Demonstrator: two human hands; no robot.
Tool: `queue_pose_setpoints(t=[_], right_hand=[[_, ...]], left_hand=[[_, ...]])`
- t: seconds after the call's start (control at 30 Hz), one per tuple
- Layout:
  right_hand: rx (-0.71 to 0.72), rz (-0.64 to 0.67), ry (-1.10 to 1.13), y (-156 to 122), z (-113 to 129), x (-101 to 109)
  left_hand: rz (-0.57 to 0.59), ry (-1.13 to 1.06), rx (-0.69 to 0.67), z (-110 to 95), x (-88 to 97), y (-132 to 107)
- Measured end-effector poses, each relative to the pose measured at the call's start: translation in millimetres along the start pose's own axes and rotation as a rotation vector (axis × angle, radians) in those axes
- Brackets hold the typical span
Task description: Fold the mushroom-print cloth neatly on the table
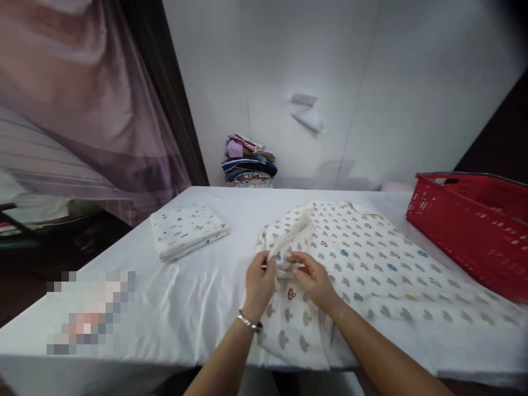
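A white cloth [363, 258] with grey mushroom shapes and a few coloured ones lies spread over the right half of the table. Its left end is partly folded and hangs toward the front edge. My left hand [259, 280], with a silver bracelet at the wrist, pinches the cloth's edge between thumb and fingers. Close by on the right, my right hand [311, 278] has its fingers bent together on the same edge. To the left lies a neatly folded white cloth [187, 228] with small dark prints, apart from both hands.
A red plastic basket [466, 236] stands at the table's right side. Behind the white-covered table [198, 308] rises a stack of folded clothes [249, 162] against the wall. A pinkish curtain [103, 104] hangs at left. A pixelated patch covers something at the front left.
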State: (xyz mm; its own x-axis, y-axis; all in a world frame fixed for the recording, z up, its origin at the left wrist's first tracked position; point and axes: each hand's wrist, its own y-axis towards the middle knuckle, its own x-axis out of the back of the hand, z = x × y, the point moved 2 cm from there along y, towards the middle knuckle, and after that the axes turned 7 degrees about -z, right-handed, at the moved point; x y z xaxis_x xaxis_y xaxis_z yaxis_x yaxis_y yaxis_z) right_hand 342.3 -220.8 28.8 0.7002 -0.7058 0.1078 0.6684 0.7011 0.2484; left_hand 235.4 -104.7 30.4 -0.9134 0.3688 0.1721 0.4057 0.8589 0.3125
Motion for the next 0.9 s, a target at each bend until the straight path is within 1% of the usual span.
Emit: queue_pose_setpoints(t=[0.1,0.2,0.27,0.33,0.4,0.5,0.57,0.67,0.7,0.77,0.87,0.9], right_hand=[[0.106,0.028,-0.254,-1.5,-11.0,20.3],[0.159,0.047,-0.4,-5.1,-24.1,41.4],[0.137,0.093,-0.448,-7.5,-31.6,52.5],[0.105,0.107,-0.466,-6.9,-35.8,63.4],[0.089,0.059,-0.467,-0.3,-37.6,77.0],[0.073,-0.065,-0.442,22.7,-44.7,103.8],[0.035,-0.147,-0.424,43.2,-56.7,123.5],[-0.078,-0.256,-0.47,72.7,-81.1,146.8],[-0.092,-0.274,-0.508,81.2,-87.8,150.7],[-0.054,-0.273,-0.613,96.3,-96.0,151.5],[0.062,-0.217,-0.757,116.2,-97.4,141.2],[0.097,-0.221,-0.792,122.7,-96.1,137.4]], left_hand=[[-0.113,-0.186,0.129,2.2,23.8,26.1],[-0.178,-0.364,0.22,-5.4,50.3,48.1],[-0.201,-0.409,0.229,-12.6,65.6,55.4],[-0.214,-0.415,0.202,-18.2,77.4,56.2],[-0.243,-0.389,0.148,-21.0,86.5,52.1],[-0.298,-0.265,0.068,-22.8,96.2,42.9],[-0.308,-0.169,0.034,-24.6,100.8,38.0],[-0.341,-0.05,-0.025,-29.3,106.8,33.5],[-0.361,-0.019,-0.048,-31.1,108.6,32.3],[-0.407,0.033,-0.09,-34.5,111.4,29.5],[-0.465,0.09,-0.114,-37.2,114.0,23.9],[-0.476,0.106,-0.109,-37.2,114.7,22.0]])
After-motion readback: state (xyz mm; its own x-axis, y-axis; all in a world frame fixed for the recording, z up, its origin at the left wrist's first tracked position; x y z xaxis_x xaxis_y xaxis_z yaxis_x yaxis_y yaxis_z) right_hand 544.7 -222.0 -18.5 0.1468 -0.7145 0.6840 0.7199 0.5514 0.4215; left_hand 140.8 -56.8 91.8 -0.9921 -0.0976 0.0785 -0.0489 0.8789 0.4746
